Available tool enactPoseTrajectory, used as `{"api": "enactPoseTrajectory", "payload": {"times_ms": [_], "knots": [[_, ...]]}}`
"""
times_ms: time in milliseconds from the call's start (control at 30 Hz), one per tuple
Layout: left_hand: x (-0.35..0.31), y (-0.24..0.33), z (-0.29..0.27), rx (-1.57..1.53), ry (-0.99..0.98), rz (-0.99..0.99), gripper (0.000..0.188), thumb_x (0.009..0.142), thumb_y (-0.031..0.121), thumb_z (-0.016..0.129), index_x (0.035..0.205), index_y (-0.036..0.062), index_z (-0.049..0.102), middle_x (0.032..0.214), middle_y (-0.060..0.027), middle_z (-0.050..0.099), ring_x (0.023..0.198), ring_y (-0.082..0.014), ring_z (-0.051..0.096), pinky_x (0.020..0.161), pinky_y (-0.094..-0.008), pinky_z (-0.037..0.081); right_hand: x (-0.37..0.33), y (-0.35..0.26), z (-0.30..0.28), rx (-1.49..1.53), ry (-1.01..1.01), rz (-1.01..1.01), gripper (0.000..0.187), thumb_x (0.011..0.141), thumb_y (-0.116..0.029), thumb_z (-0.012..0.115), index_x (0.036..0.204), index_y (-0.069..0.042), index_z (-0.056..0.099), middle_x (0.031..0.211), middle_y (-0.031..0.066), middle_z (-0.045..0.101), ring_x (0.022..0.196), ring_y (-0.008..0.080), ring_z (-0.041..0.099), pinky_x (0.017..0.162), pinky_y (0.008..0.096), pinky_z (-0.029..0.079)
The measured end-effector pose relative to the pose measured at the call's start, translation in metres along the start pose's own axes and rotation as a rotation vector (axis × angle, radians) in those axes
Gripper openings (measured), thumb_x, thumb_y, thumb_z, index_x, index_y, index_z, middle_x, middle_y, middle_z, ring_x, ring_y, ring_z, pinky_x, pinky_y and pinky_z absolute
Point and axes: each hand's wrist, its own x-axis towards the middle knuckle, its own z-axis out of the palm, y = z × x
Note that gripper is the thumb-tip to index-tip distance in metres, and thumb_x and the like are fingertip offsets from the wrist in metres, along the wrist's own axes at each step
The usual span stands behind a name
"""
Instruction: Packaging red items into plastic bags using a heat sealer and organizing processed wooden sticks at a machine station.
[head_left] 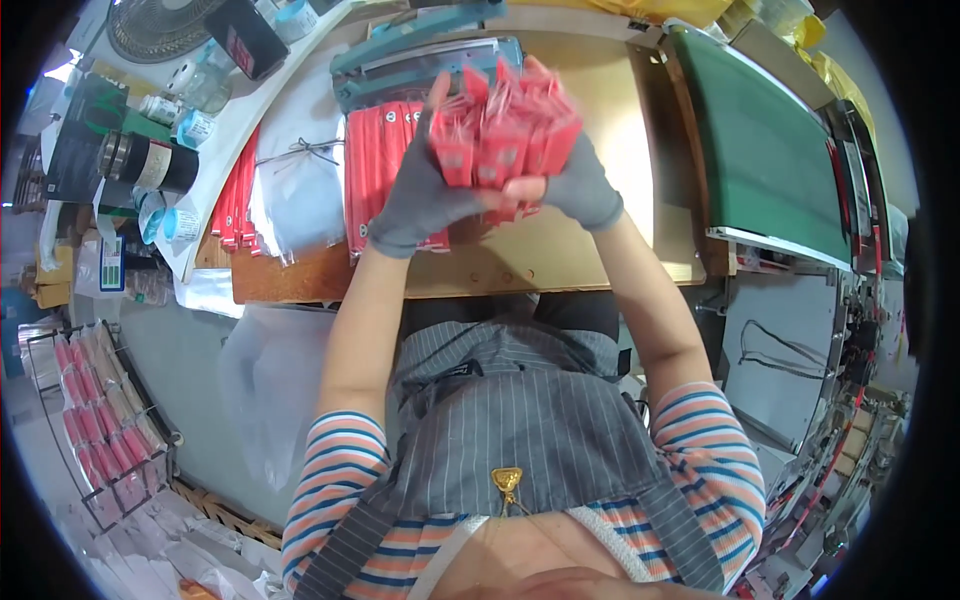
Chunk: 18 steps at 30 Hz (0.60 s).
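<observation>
holding red packets with blurred pale markings.

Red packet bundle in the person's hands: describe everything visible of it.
The red packet bundle is several narrow red pieces gathered side by side, their upper ends uneven, with a glossy look like clear plastic film and paler patches near the lower ends. Motion blur hides print and count. It is held up over the tan board, clasped between the left hand and right hand, both in grey gloves.

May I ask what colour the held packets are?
The packets are red, clearest in the head view.
</observation>
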Motion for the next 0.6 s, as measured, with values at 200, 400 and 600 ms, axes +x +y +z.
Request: {"api": "enactPoseTrajectory", "payload": {"times_ms": [200,400,600], "knots": [[-0.016,-0.009,0.007,0.163,-0.086,-0.090,0.082,0.062,0.013,0.080,0.131,0.0039,0.039,0.120,-0.0065,0.053,0.109,-0.0156,0.052,0.093,-0.0297,0.043,-0.015,-0.010,0.022,-0.137,-0.122,0.003,0.102,0.060,-0.010,0.084,0.141,-0.003,0.022,0.132,0.0111,0.042,0.117,0.0191,0.047,0.099,0.0324,0.039],[-0.058,-0.003,0.008,-0.294,-0.127,-0.366,0.066,0.066,0.015,0.078,0.123,0.0045,0.047,0.113,-0.0070,0.058,0.103,-0.0173,0.056,0.090,-0.0303,0.046,-0.023,-0.041,0.060,-0.273,0.030,0.055,0.073,0.073,-0.014,0.073,0.134,-0.001,0.037,0.123,0.0122,0.050,0.105,0.0176,0.055,0.091,0.0314,0.045],[-0.102,-0.029,0.022,-0.392,0.043,-0.259,0.075,0.072,0.040,0.074,0.129,0.0021,0.042,0.119,-0.0093,0.055,0.101,-0.0192,0.058,0.088,-0.0349,0.048,-0.022,0.009,0.043,0.249,-0.374,0.565,0.029,0.076,-0.019,0.061,0.097,0.001,0.062,0.092,0.0122,0.063,0.084,0.0191,0.060,0.076,0.0294,0.046]]}}
